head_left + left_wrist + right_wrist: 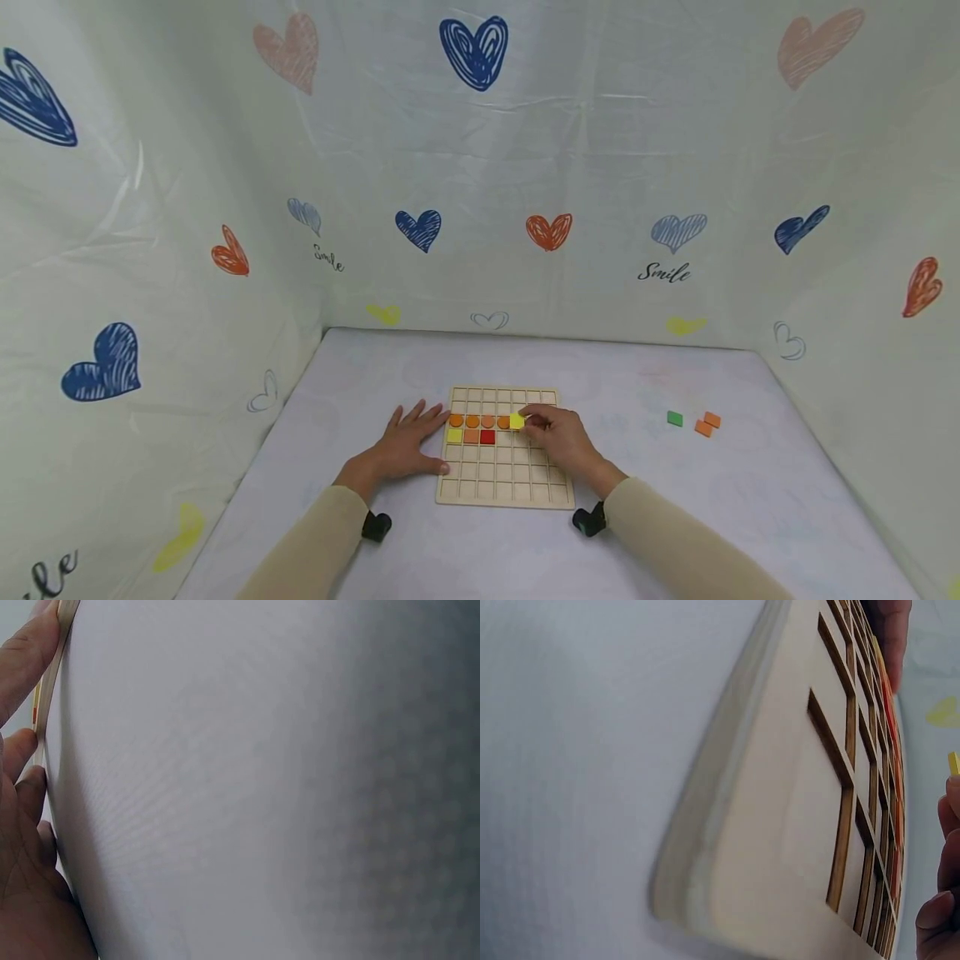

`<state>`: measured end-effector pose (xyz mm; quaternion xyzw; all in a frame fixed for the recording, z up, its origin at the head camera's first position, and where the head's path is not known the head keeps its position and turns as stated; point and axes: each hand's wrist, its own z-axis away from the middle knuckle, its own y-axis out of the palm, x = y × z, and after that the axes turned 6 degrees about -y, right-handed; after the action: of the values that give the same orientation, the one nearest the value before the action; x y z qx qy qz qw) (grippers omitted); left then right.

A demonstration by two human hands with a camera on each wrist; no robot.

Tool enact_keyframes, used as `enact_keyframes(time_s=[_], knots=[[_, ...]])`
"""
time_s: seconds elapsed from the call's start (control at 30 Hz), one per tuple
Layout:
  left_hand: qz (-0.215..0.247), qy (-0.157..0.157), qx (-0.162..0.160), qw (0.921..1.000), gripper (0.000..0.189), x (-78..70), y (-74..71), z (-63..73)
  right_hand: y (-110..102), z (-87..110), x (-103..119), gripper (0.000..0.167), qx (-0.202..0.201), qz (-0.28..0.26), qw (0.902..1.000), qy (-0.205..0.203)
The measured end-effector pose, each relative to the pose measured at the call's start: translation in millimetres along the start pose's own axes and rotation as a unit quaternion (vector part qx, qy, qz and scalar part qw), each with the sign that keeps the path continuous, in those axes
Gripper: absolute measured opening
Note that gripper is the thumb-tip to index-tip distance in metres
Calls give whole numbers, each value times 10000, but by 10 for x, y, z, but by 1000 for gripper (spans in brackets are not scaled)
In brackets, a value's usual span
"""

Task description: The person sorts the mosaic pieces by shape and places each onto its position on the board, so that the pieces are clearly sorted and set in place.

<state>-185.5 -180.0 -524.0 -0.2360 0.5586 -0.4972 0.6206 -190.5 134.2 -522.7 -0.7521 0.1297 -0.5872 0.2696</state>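
A wooden grid board [517, 493] lies flat on the table. Its second row from the top holds several round orange pieces [472, 422]; below them sit a yellow square tile [454, 435], an orange one [471, 436] and a red one [487, 437]. My right hand [561, 437] pinches another yellow square tile [517, 421] over the board, just right of the last orange round. In the right wrist view this tile [954, 763] shows at the fingertips. With fingers spread, my left hand [403, 444] rests at the board's left edge, the thumb touching it.
Right of the board lie a loose green tile [675, 418] and two orange tiles [712, 419]. A white sheet [480, 150] printed with hearts hangs behind and beside the table. Each wrist wears a small black camera [588, 520].
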Motion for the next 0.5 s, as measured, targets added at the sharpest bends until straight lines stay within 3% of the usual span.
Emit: enact_keyframes(time_s=[0.5], knots=[[19, -34, -21, 10000, 101, 6, 9, -5, 142, 42, 60, 23, 65, 341, 9992, -219]])
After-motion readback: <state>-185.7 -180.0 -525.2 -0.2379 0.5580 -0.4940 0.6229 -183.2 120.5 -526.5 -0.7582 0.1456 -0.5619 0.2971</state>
